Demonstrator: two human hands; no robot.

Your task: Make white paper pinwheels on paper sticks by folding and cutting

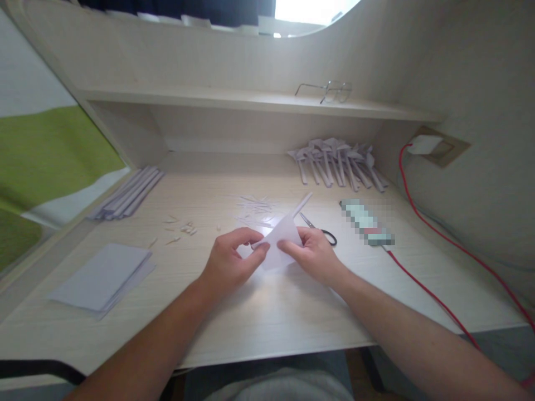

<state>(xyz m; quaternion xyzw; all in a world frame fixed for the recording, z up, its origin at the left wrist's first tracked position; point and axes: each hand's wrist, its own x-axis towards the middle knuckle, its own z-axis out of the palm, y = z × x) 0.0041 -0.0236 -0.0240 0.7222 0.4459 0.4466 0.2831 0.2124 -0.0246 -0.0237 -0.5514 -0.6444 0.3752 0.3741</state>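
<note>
Between my two hands is a white sheet of paper (pixel 278 248), partly rolled, with a thin tube end sticking out at its upper right. My left hand (pixel 236 253) pinches its left corner between thumb and fingers. On the right side, my right hand (pixel 311 253) grips the sheet, thumb in front and fingers behind. A pair of scissors (pixel 329 236) with dark handles lies just beyond my right hand. Thin paper strips (pixel 257 206) are scattered on the desk behind the sheet.
At the left lie a stack of paper (pixel 102 275), several rolled paper tubes (pixel 129 192) and small pale pieces (pixel 188 228). Folded paper pieces with stems (pixel 336 159) sit at the back right. A phone (pixel 368 223) has a red cable (pixel 434 295). Glasses (pixel 336 92) rest on the shelf.
</note>
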